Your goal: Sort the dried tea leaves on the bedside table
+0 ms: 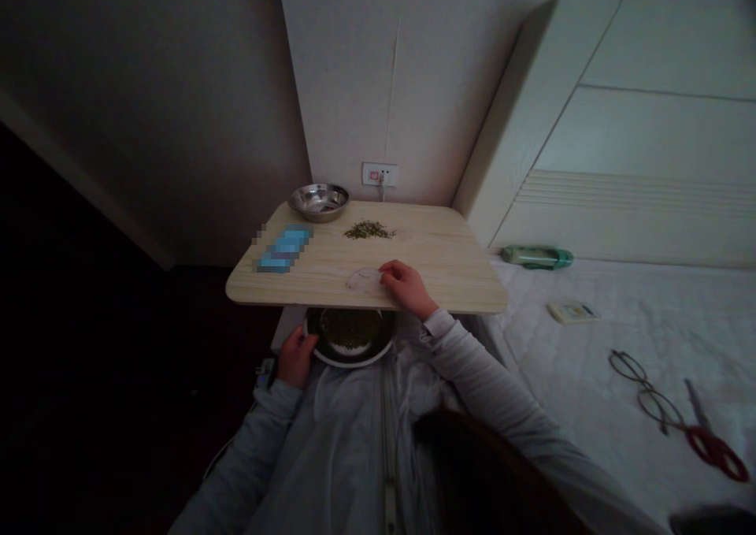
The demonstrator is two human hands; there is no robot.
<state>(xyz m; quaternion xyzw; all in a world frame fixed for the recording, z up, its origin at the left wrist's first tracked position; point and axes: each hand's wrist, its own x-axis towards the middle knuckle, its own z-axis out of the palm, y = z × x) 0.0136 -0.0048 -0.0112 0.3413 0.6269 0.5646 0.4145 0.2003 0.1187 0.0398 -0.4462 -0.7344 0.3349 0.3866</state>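
Note:
My left hand (297,355) grips the rim of a metal bowl (350,336) that holds small greenish bits, just below the near edge of a small wooden table (449,271). My right hand (405,284) rests on the table near that edge, its fingers curled against a pale scattered patch (362,280) on the wood. Farther back on the table lies a small heap of green bits (369,230). An empty steel bowl (319,201) stands at the back left corner.
A blurred blue patch (283,248) lies on the table's left part. A wall socket (379,174) sits behind the table. On the white bed at the right lie a green bottle (537,257), a small card (572,311), glasses (643,389) and red-handled scissors (712,440).

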